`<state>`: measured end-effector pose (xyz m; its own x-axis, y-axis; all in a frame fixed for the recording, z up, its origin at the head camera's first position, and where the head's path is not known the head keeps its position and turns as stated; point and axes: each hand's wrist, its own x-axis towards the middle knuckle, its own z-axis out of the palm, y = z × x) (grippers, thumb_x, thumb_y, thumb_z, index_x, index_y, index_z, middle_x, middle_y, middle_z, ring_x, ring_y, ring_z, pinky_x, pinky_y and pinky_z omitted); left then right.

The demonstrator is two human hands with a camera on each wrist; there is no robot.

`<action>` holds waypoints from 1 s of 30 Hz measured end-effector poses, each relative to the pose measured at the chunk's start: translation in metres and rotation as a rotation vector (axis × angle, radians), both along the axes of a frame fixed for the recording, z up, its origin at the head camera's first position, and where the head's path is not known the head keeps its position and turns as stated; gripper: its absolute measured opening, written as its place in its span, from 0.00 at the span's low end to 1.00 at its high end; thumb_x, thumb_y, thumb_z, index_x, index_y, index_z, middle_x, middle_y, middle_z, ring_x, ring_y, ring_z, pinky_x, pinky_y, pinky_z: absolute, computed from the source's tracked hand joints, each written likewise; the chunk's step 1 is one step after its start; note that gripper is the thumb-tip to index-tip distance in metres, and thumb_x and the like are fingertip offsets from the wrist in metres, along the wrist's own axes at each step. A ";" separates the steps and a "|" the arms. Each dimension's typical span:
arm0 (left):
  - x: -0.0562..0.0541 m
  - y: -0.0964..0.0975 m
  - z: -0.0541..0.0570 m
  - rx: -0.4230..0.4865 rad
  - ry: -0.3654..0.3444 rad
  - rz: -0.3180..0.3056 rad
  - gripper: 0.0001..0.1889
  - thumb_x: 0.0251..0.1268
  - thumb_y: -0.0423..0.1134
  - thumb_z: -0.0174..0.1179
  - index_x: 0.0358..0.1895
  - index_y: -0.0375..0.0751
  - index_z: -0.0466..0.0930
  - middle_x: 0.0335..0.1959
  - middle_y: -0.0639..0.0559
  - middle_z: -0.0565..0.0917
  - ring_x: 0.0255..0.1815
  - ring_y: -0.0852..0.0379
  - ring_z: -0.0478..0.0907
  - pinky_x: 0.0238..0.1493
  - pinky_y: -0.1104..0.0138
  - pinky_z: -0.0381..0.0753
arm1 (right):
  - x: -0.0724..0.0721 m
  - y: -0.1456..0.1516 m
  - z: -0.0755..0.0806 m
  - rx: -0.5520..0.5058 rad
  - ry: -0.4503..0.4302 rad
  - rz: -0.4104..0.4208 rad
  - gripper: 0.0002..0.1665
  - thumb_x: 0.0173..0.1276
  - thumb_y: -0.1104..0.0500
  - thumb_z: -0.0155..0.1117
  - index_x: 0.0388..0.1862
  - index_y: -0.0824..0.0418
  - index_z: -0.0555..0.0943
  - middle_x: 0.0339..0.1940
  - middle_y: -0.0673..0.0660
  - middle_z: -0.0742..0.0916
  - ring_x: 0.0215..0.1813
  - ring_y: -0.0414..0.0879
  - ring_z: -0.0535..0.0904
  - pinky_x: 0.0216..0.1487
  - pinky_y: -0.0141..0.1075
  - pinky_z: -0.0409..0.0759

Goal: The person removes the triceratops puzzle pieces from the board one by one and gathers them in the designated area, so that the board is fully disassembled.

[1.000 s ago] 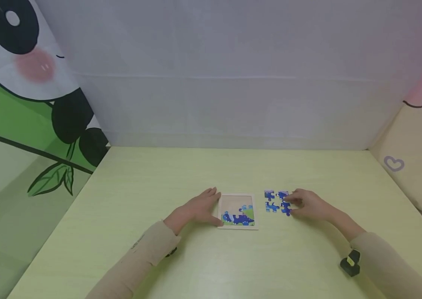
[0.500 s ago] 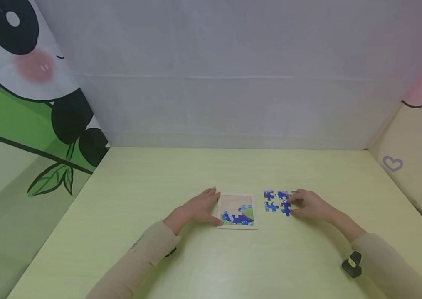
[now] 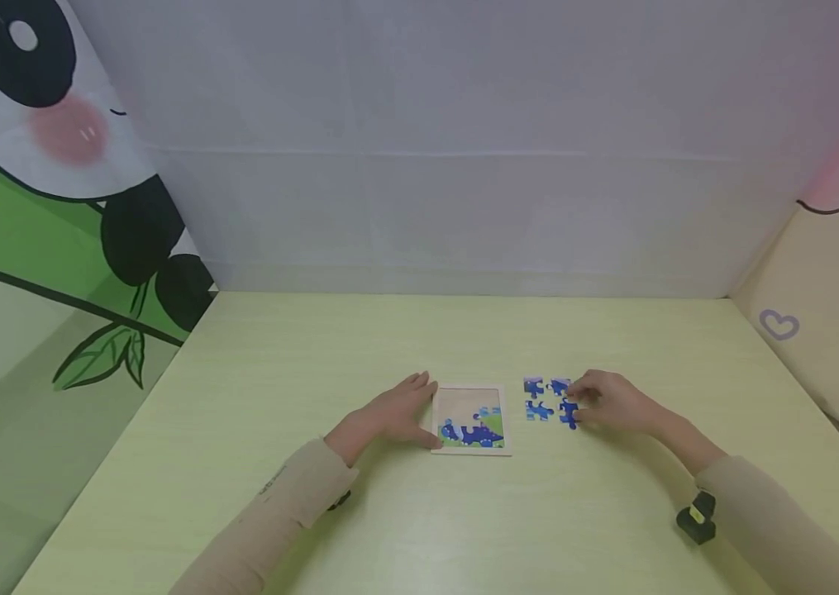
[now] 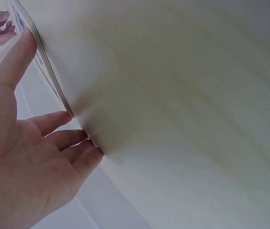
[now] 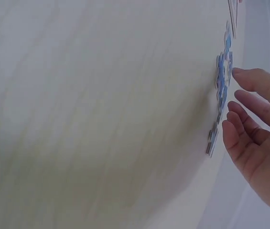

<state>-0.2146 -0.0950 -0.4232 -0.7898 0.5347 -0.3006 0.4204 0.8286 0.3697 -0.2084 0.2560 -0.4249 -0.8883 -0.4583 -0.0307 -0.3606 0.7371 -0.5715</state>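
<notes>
In the head view, my left hand (image 3: 397, 413) rests against the left side of a square wooden puzzle tray (image 3: 507, 421). Its thumb lies at the near left corner and its fingers at the far left corner. Joined pieces showing a blue dinosaur fill the tray's lower part; its upper part shows bare wood. My right hand (image 3: 612, 401) hovers at the right edge of a group of loose blue puzzle pieces (image 3: 538, 410). In the right wrist view, its fingers (image 5: 240, 133) are loosely bent just off the puzzle pieces (image 5: 222, 78), with nothing seen between them.
A pale wooden table (image 3: 359, 339) lies under everything. A grey-white cloth wall (image 3: 419, 207) stands behind it, with a panda-printed panel (image 3: 129, 248) at the left and a cream panel (image 3: 836, 330) at the right.
My right hand has lifted slightly away from me, its fingertips shifting a little over the far right loose piece. The left hand and tray stay put.
</notes>
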 end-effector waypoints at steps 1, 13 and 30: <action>0.000 0.000 0.000 -0.002 0.001 0.000 0.50 0.47 0.58 0.65 0.70 0.37 0.51 0.72 0.41 0.47 0.72 0.46 0.41 0.69 0.56 0.49 | -0.001 -0.002 0.001 -0.003 -0.003 0.006 0.18 0.53 0.63 0.68 0.43 0.69 0.80 0.34 0.53 0.81 0.37 0.44 0.73 0.37 0.33 0.76; 0.001 -0.002 0.001 0.010 0.001 -0.016 0.50 0.48 0.58 0.64 0.69 0.36 0.51 0.72 0.40 0.47 0.72 0.46 0.41 0.69 0.56 0.48 | -0.011 -0.052 -0.001 -0.002 -0.010 0.078 0.22 0.52 0.58 0.70 0.46 0.66 0.80 0.36 0.52 0.81 0.39 0.45 0.74 0.40 0.38 0.76; 0.002 0.000 0.004 -0.004 0.018 -0.010 0.50 0.47 0.58 0.65 0.69 0.35 0.53 0.71 0.39 0.49 0.72 0.45 0.43 0.69 0.56 0.50 | -0.007 -0.097 -0.009 -0.049 -0.062 0.151 0.23 0.51 0.56 0.71 0.47 0.59 0.80 0.37 0.47 0.78 0.37 0.42 0.69 0.37 0.32 0.71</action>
